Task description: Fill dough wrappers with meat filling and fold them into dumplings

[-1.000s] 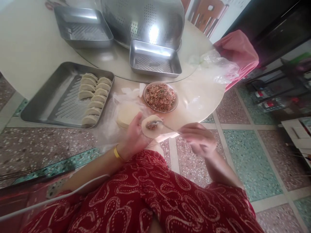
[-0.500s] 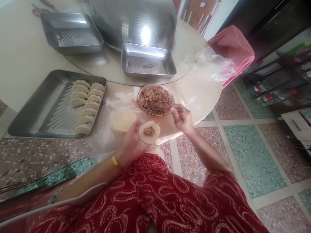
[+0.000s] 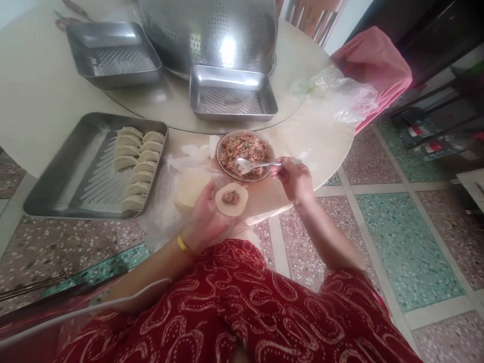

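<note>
A round dumpling wrapper [image 3: 222, 208] lies across the fingers of my left hand [image 3: 206, 222], with a small mound of meat filling [image 3: 230, 197] in its middle. My right hand [image 3: 295, 180] pinches the handle of a metal spoon [image 3: 260, 164]. The spoon's bowl rests on the minced meat in a round bowl [image 3: 218, 160] at the table's near edge. A stack of wrappers [image 3: 189, 186] on a plastic bag sits just beyond my left hand. Folded dumplings [image 3: 132, 176] stand in two rows in the large metal tray [image 3: 60, 174] at the left.
Two more metal trays, one at the upper left [image 3: 113, 75] and one in the middle [image 3: 234, 117], stand farther back before a large perforated colander [image 3: 212, 30]. A crumpled clear plastic bag [image 3: 344, 96] lies near a pink cloth [image 3: 385, 60] at the right.
The spoon's bowl has turned so its hollow shows, and my right hand has shifted slightly right on the handle. The filling on the wrapper looks a bit more spread out.
</note>
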Action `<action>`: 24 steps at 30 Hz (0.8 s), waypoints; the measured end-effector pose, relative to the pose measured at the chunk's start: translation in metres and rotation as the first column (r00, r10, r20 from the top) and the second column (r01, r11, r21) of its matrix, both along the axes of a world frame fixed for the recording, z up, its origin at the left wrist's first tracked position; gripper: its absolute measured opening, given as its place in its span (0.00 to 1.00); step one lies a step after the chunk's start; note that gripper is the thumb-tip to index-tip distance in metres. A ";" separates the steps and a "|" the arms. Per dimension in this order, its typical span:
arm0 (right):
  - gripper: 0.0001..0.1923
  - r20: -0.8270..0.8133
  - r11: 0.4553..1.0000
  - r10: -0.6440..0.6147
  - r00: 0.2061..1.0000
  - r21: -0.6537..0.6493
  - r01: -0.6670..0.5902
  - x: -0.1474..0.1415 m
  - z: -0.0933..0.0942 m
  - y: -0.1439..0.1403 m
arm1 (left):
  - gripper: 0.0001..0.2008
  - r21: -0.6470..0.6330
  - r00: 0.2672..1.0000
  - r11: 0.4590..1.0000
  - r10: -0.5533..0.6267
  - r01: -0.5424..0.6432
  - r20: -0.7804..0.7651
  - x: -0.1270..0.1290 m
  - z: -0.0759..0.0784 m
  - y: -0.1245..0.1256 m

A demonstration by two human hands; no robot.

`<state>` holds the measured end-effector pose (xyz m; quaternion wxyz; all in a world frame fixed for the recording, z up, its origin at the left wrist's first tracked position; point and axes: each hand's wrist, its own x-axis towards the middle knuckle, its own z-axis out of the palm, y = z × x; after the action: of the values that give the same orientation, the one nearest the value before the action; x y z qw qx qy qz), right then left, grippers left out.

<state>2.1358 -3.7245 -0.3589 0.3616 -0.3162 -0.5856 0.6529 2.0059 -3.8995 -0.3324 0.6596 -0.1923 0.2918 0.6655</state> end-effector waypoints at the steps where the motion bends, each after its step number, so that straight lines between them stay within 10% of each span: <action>1: 0.12 -0.029 1.000 0.014 0.999 0.001 -0.014 0.003 0.004 -0.003 | 0.31 0.014 1.000 1.000 0.001 -0.001 0.001 -0.001 -0.001 0.000; 8: 0.10 -0.040 0.963 0.077 0.996 0.260 -0.064 0.036 0.025 -0.037 | 0.30 0.223 0.999 0.975 -0.033 0.025 0.030 -0.002 -0.004 -0.006; 16: 0.13 0.024 0.627 0.225 0.974 0.761 -0.163 0.064 0.017 -0.054 | 0.29 0.264 0.998 0.964 -0.008 0.025 -0.065 0.005 0.005 -0.017; 24: 0.10 -0.022 0.559 0.072 0.997 0.829 -0.022 0.074 0.028 -0.058 | 0.31 0.260 0.997 0.965 -0.013 0.033 -0.078 0.010 0.014 -0.023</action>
<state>2.2102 -3.7826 -0.3306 0.4658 -0.0766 -0.8216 0.3197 2.0157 -3.9222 -0.3186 0.6755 -0.0749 0.2284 0.6971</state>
